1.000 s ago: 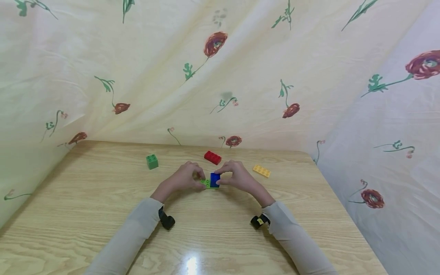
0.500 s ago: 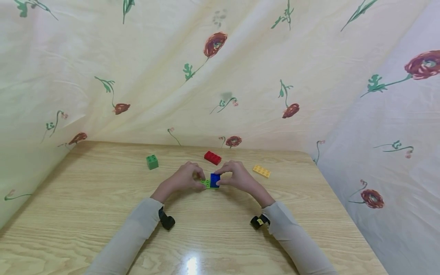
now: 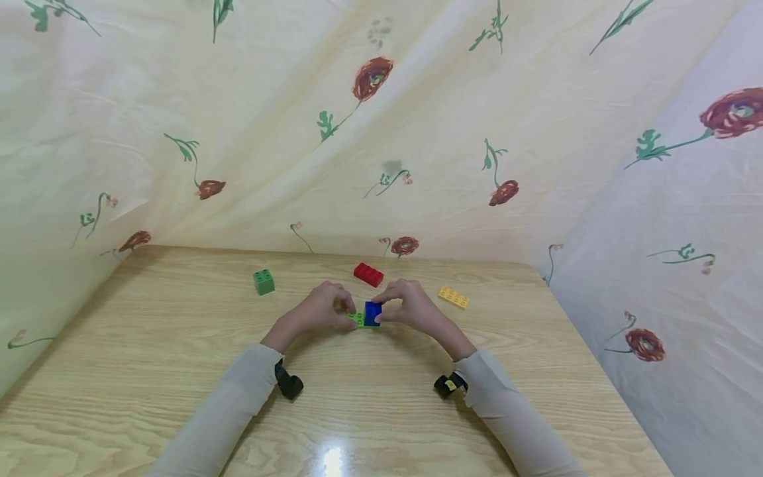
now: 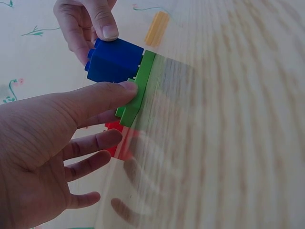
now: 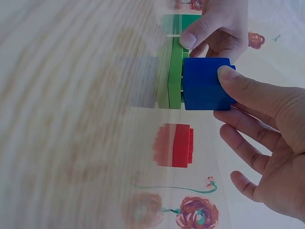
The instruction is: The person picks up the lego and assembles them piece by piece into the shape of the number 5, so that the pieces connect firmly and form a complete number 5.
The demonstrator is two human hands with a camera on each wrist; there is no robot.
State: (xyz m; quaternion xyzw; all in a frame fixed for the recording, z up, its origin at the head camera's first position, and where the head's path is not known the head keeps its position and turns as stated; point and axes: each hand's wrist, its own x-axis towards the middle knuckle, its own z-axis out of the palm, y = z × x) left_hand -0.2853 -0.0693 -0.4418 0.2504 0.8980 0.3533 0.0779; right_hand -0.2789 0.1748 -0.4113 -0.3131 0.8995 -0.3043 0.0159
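Note:
Low on the wooden table lies a light green plate brick (image 3: 360, 320), long and thin with studs. My left hand (image 3: 324, 306) pinches its left end between thumb and index finger; the other fingers spread away in the left wrist view. Over the plate's right half stands a blue brick (image 3: 373, 313), which my right hand (image 3: 413, 306) holds between thumb and fingers. In the right wrist view, a narrow gap with green studs shows between the blue brick (image 5: 207, 83) and the green plate (image 5: 175, 71). The plate's left studs are bare.
A red brick (image 3: 369, 274) lies just behind the hands. A darker green brick (image 3: 263, 281) stands at the back left, and a yellow plate brick (image 3: 454, 297) lies to the right. Flowered cloth (image 3: 268, 132) hangs behind the wooden table (image 3: 369, 417).

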